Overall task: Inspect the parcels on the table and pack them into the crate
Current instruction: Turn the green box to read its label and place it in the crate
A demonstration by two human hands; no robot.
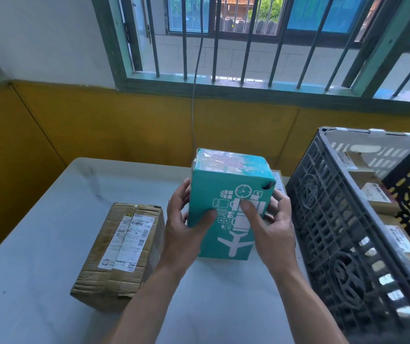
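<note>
A teal cardboard parcel (231, 184) with white icons stands upright above the grey table (38, 219). My left hand (186, 224) grips its left side, thumb on the front face. My right hand (271, 224) grips its right side, thumb pressed on the printed front. A taped brown parcel (122, 252) with a white shipping label lies on the table to the left of my left hand. The dark grey slatted crate (342, 232) stands at the right and holds several brown labelled parcels (372, 192).
A yellow-and-white wall and a barred window rise behind the table. A thin cable (194, 108) hangs down from the window to the table's far edge. A white label or paper (279, 182) peeks out behind the teal parcel.
</note>
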